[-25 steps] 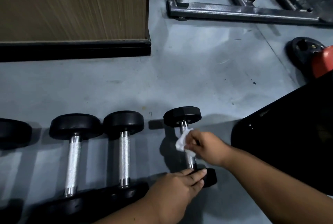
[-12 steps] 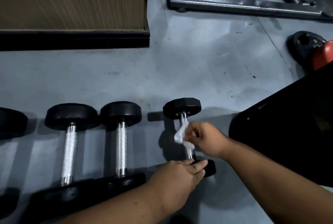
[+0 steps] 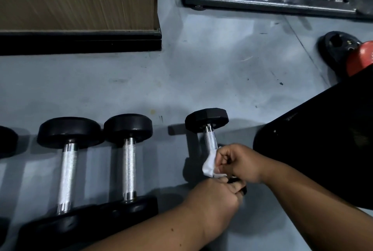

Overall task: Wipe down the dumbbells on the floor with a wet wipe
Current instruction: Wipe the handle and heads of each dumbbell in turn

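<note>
A small black dumbbell with a knurled steel handle lies on the grey floor at centre right. My right hand grips a white wet wipe against the lower part of that handle. My left hand rests curled over the dumbbell's near head, which is mostly hidden under it. To the left lie two bigger dumbbells side by side, a middle dumbbell and a larger dumbbell. The end of another dumbbell shows at the left edge.
A wooden cabinet with a black base stands at the back left. A steel equipment frame crosses the back right. A black weight plate and a red object lie at the right edge. A large black pad sits close beside my right arm.
My right hand has slid the wipe down the handle toward the near head, leaving more bare handle above. My left hand stays on the near head, fingers more curled.
</note>
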